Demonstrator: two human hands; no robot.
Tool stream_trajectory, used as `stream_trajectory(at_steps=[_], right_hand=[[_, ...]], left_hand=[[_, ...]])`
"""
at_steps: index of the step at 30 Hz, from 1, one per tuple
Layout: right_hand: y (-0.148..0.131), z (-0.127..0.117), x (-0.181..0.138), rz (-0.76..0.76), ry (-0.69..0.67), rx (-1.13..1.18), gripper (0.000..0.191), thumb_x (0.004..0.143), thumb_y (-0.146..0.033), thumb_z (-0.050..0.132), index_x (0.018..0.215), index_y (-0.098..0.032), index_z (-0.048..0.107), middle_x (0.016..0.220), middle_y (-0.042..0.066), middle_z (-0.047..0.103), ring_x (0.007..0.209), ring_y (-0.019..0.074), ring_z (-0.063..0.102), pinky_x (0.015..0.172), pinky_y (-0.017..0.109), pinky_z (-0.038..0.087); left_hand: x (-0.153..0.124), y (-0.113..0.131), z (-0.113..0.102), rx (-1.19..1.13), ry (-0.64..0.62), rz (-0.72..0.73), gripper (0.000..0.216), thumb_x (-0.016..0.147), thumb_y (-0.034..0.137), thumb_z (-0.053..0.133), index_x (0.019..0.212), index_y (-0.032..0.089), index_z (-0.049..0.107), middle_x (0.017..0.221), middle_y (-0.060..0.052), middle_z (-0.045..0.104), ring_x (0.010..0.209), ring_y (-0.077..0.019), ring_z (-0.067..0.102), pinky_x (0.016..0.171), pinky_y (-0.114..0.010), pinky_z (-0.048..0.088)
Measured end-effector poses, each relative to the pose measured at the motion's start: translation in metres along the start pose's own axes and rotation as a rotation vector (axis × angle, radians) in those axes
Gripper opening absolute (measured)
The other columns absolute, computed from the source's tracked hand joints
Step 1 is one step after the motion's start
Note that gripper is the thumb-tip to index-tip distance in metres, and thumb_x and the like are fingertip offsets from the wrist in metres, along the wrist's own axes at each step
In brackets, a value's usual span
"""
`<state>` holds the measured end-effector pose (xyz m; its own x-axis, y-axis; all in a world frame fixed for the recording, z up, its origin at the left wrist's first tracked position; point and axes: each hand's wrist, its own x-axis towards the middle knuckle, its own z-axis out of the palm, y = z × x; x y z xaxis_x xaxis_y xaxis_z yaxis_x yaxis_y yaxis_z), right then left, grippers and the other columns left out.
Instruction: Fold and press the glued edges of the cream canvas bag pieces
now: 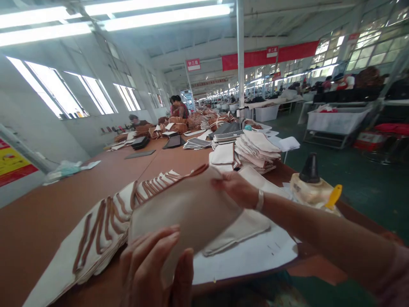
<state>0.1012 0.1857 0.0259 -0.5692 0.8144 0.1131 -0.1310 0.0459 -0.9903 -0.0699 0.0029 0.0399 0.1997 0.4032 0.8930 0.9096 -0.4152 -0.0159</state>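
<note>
Near the desk's [47,221] front edge, both hands pinch one beige fabric panel [188,213], the left hand [153,268] at its near corner, the right hand [236,187] at its far edge.

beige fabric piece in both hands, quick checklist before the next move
1. Left hand grips the near edge of the beige fabric piece: ok.
2. Right hand holds its far edge: ok.
3. Piece lifted off the fanned row of trimmed pieces: ok.
4. White sheet lies flat on the table: ok.
5. Glue bottle upright, apart from the hands: ok.
6. Underside of the piece: cannot tell.
</note>
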Motion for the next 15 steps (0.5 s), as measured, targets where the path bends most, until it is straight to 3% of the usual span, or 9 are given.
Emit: stream_trajectory(at_steps=[2, 4, 7, 10, 15], right_hand=[[-0.011, -0.03, 0.052, 0.003, 0.202, 0.038, 0.024, 0.098, -0.028, 0.053, 0.11, -0.01, 0.064, 0.101, 0.009, 0.068, 0.083, 0.0197, 0.066, 0.074, 0.034, 0.056], [-0.018, -0.063, 0.092, 0.014, 0.386, 0.051, 0.031, 0.097, -0.033, 0.058, 0.122, -0.015, 0.059, 0.118, 0.009, 0.063, 0.098, 0.0211, 0.065, 0.082, 0.04, 0.056], [-0.004, -0.104, 0.117, 0.115, 0.549, 0.039, 0.034, 0.097, -0.033, 0.06, 0.126, -0.016, 0.057, 0.125, 0.01, 0.06, 0.105, 0.0235, 0.063, 0.087, 0.044, 0.055], [0.037, -0.12, 0.102, 0.202, 0.617, -0.01, 0.033, 0.096, -0.032, 0.06, 0.125, -0.016, 0.058, 0.124, 0.01, 0.06, 0.105, 0.0235, 0.063, 0.088, 0.044, 0.055], [0.103, -0.116, 0.039, 0.238, 0.659, -0.086, 0.029, 0.097, -0.032, 0.06, 0.12, -0.014, 0.06, 0.116, 0.008, 0.064, 0.097, 0.0208, 0.065, 0.082, 0.04, 0.057]], left_hand=[[-0.011, -0.014, 0.018, -0.014, -0.036, 0.027, 0.033, 0.081, 0.012, 0.067, 0.112, 0.016, 0.056, 0.101, -0.01, 0.065, 0.096, -0.0237, 0.061, 0.09, -0.037, 0.046], [-0.027, -0.026, 0.047, -0.041, -0.142, -0.063, 0.03, 0.085, 0.014, 0.064, 0.113, 0.017, 0.055, 0.104, -0.01, 0.065, 0.099, -0.0245, 0.06, 0.089, -0.038, 0.047], [-0.048, -0.04, 0.106, -0.055, -0.473, -0.276, 0.025, 0.092, 0.021, 0.055, 0.116, 0.019, 0.054, 0.113, -0.011, 0.063, 0.109, -0.0262, 0.057, 0.095, -0.041, 0.046], [-0.056, -0.044, 0.171, -0.075, -0.612, -0.289, 0.022, 0.09, 0.02, 0.057, 0.111, 0.019, 0.057, 0.111, -0.008, 0.064, 0.106, -0.0241, 0.059, 0.094, -0.037, 0.047], [-0.046, -0.031, 0.271, -0.052, -0.736, -0.321, 0.025, 0.086, 0.028, 0.066, 0.107, 0.017, 0.061, 0.107, -0.008, 0.064, 0.103, -0.0244, 0.059, 0.091, -0.038, 0.047]])
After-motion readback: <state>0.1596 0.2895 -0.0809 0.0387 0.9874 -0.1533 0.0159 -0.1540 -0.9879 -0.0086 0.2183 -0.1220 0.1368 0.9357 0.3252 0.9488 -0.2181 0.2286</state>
